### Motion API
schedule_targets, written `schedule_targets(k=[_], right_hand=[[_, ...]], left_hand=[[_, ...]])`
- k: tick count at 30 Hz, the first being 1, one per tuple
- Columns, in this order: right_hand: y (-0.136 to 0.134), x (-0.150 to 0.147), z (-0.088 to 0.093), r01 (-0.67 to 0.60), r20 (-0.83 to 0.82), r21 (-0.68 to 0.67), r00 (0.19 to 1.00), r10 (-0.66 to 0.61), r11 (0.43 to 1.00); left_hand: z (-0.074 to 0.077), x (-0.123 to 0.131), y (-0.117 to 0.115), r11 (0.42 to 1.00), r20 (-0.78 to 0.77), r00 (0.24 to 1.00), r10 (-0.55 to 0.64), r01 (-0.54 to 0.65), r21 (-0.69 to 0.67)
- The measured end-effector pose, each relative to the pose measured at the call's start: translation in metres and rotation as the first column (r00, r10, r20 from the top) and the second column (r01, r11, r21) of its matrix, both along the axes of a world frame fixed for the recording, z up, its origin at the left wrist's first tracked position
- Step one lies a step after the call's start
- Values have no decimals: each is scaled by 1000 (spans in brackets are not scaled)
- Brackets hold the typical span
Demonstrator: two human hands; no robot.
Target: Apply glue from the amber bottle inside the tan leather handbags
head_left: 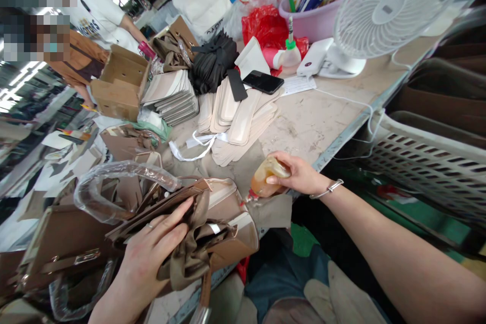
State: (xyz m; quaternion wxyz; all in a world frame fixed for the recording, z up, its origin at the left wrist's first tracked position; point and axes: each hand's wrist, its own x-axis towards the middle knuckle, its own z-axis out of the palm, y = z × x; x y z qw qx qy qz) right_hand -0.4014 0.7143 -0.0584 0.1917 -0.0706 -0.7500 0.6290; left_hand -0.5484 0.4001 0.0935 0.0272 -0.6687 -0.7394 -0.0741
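My right hand [290, 174] is wrapped round a soft squeeze bottle [261, 182] of amber liquid, probably glue. The bottle tilts downward, and its red tip is close to the edge of a brown handbag [231, 250]. My left hand [157, 248] lies across that handbag, its fingers over the dark brown lining [190, 258], which is bunched out of the opening; the thumb is hidden. Pale inner edges show along the bag's open side. A plastic-wrapped handle [114, 187] arches up beyond my left hand, beside another brown handbag [72, 243] with a metal clasp.
Stacked pale strips [243, 126], a phone [264, 82] and a white ribbon [197, 149] lie on the table [299, 116]. A white fan [387, 10] stands at the back right. A slotted crate [436, 157] is beyond the table edge. Two people are at the far left, near a cardboard box [121, 81].
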Motion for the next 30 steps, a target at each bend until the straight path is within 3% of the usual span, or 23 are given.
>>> schedule_targets(k=[2,5,10,17,23,28,30], right_hand=[[0,0,0,29,-3,10,1000,-29,1000],[-1,4,4,-52,5,-16,999,52,999],[-3,19,14,-13,-54,-45,998,11,999],[-8,24,13,-120,-102,67,987,126,991],[-4,26,13,-225,-50,31,973,226,974],[-7,27,8,-92,-120,102,987,104,990],[-8,27,8,-97,-127,125,985,113,987]], left_hand=[[0,-1,-2,1000,-10,1000,-9,9,-8],[0,-2,-3,1000,-30,999,-21,21,-13],[-1,-6,3,1000,-53,999,-11,11,-14],[1,-12,11,1000,-61,998,-14,13,-7],[0,-10,13,1000,-54,999,-4,5,10],[-1,-11,11,1000,-75,997,-4,5,11],[0,-10,11,1000,-73,997,5,-5,-2]])
